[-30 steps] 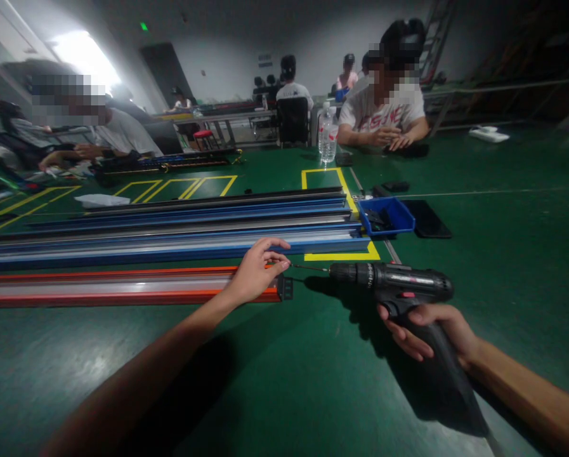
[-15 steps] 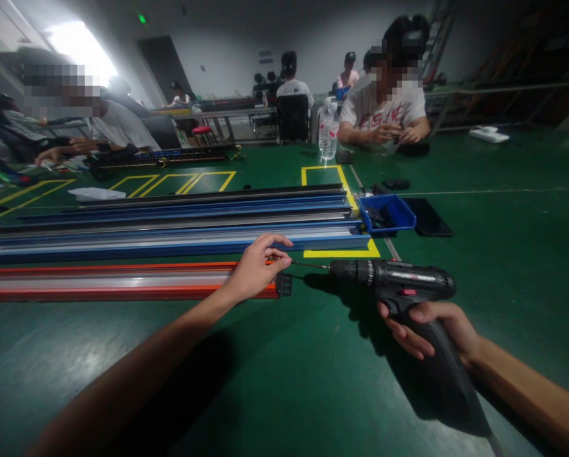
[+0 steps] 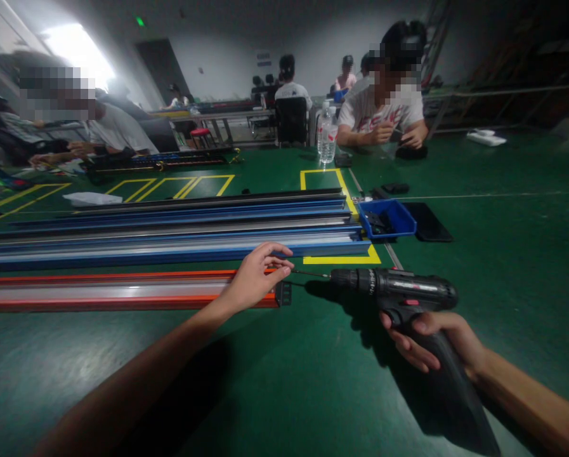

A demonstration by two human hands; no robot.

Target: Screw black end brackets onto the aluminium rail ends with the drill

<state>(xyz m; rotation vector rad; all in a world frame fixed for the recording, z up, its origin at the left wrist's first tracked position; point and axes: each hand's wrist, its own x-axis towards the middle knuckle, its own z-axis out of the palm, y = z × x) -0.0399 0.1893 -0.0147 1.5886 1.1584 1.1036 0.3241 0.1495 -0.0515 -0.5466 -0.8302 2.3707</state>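
Observation:
My right hand [image 3: 436, 339] is wrapped around the handle of a black cordless drill [image 3: 398, 285], with a finger at its trigger. The drill points left, and a long thin driver bit [image 3: 310, 273] sticks out of its chuck. At the bit's tip, the thumb and fingers of my left hand [image 3: 258, 276] are closed in a pinch; whatever is between them is too small to make out. That hand rests over the end of an orange-red metal channel [image 3: 170, 276], which has a black end piece [image 3: 285, 294] fitted to it.
Behind lie several blue and black channels [image 3: 193, 251]. A blue bin [image 3: 389, 219] with black parts stands at their right end, beside a dark flat device [image 3: 427, 221]. Water bottles [image 3: 327, 136] stand farther back. A co-worker [image 3: 379, 117] handles something across the green table [image 3: 503, 273].
The scene sits slightly lower in view, as the camera has tilted a little. Both hands and the drill keep nearly the same places relative to the orange-red channel.

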